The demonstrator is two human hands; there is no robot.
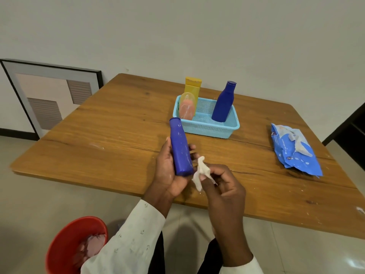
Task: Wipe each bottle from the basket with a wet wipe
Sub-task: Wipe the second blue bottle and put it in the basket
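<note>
My left hand [167, 171] grips a blue bottle [180, 147] above the wooden table's near edge, with the bottle's flat end pointing away from me. My right hand [223, 184] pinches a crumpled white wet wipe [201, 172] just right of the bottle's lower end. The light blue basket [209, 129] stands farther back. In it are a dark blue bottle [224, 101], a yellow bottle [192, 87] and a clear pink bottle [186, 108], all upright.
A blue pack of wet wipes [294, 149] lies on the table [108, 135] at the right. A red bin [75, 244] holding used wipes stands on the floor at the lower left. A framed picture [49, 97] leans on the wall at left.
</note>
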